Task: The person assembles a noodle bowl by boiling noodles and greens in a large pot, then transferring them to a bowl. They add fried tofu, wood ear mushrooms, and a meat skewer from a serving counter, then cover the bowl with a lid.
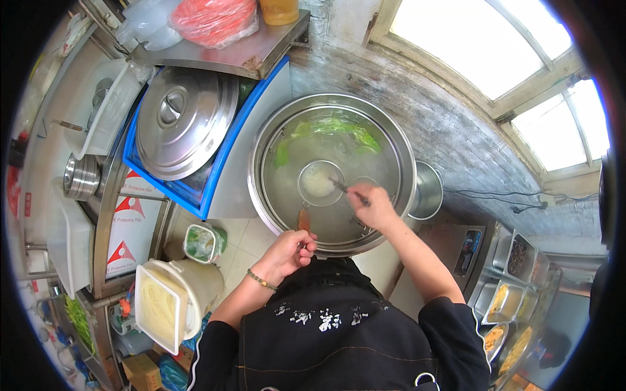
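Observation:
A large steel pot (257, 195) of steaming, cloudy liquid stands in front of me, with green leaves (339, 130) floating along its far side. My left hand (292, 251) is closed at the near rim, gripping the wooden handle of a round strainer (304, 219). Inside the strainer's ring, at the liquid's surface, lies a pale clump of food (319, 181), perhaps noodles. Over the pot's right half, my right hand (373, 205) pinches a thin dark utensil (340, 186), possibly chopsticks, its tip reaching into the strainer. Steam blurs the exact shape of that tip.
A chest with a blue rim (212, 182) carries a big steel lid (186, 120) at the left. Below it are a white bucket (205, 287) and a green-lidded tub (203, 242). A steel bucket (427, 191) touches the pot's right side. Food trays (502, 300) line the right.

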A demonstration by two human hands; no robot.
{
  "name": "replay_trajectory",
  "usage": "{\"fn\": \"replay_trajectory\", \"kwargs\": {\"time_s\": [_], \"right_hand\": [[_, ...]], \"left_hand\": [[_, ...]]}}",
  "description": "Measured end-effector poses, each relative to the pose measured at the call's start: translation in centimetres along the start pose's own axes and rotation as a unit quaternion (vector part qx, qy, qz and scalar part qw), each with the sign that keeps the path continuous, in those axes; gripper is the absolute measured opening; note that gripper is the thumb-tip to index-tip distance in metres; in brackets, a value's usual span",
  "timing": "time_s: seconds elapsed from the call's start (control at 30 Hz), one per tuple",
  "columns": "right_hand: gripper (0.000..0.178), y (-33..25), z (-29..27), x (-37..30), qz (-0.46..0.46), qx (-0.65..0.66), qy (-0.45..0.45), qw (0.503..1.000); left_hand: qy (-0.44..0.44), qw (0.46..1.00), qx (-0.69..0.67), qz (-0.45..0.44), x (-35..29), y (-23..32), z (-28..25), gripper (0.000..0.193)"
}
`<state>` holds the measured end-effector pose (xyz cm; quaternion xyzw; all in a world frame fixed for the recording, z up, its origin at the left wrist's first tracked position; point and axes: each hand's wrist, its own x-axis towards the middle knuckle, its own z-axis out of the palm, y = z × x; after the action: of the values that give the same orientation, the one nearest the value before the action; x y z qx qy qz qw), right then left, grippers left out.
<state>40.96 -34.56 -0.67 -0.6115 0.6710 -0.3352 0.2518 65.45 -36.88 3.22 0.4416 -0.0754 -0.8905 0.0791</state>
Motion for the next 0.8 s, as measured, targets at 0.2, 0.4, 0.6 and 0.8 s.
{"fn": "replay_trajectory", "kwargs": {"time_s": [0.2, 0.4, 0.6, 0.8], "right_hand": [[0.014, -0.4, -0.5, 0.2, 0.083, 0.078, 0.021, 0.993], [0.013, -1.2, -1.0, 0.0, 0.082, 0.06, -0.005, 0.995], [0.014, -1.1, 0.8, -0.4, 0.03, 0.051, 0.001, 0.998], [0.016, -1.5, -2.0, 0.6, 0.072, 0.071, 0.056, 0.993]], "left_hand": [[-0.01, 1.0, -0.009, -0.007, -0.4, 0.0, 0.2, 0.016], [-0.007, 1.0, -0.003, -0.009, -0.2, 0.0, -0.1, 0.018], [0.006, 1.0, 0.015, -0.016, 0.1, -0.5, -0.2, 0.02], [-0.016, 1.0, 0.002, -0.001, -2.9, 0.3, -0.8, 0.018]]}}
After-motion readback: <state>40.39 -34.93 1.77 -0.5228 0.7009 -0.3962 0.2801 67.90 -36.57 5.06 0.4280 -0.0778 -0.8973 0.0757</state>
